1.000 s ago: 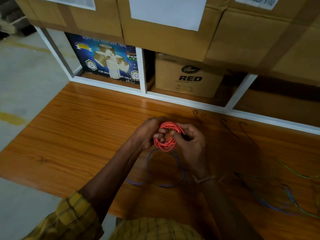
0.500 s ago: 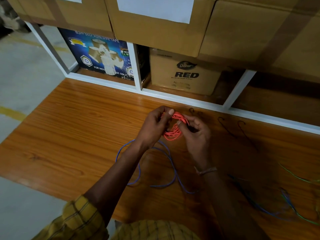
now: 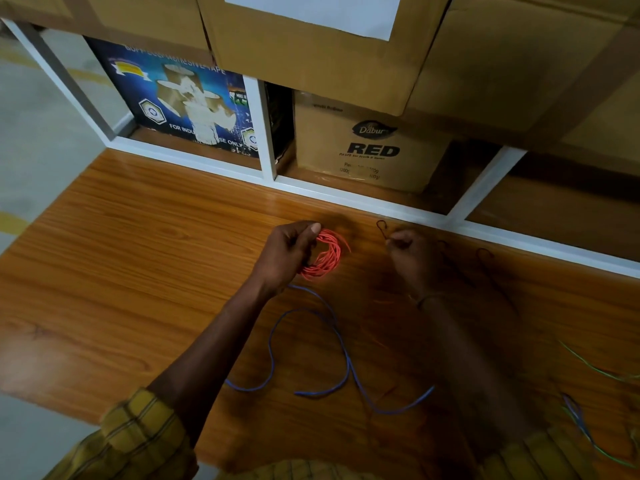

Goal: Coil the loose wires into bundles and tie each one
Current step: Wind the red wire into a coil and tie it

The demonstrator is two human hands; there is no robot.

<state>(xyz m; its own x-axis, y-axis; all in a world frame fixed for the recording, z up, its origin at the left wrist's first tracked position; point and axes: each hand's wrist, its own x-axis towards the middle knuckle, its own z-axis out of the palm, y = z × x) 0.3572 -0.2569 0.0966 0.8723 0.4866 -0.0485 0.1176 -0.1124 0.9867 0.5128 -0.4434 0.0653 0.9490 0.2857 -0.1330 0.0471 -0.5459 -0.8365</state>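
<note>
Two hands are seen: the left hand [image 3: 287,252] and the right hand [image 3: 412,258]. One coiled orange wire bundle [image 3: 325,256] is counted. One loose blue wire [image 3: 341,351] is laid across the middle of the wooden tabletop [image 3: 138,271]. Near its right edge, green wires [image 3: 595,367] are seen, their number unclear. At the back edge, three dark twist ties [image 3: 485,258] are made out.

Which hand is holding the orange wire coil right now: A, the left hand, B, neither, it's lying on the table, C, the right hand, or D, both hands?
A: the left hand grips the orange wire coil, while the right hand is off to the side, apart from it.
</note>
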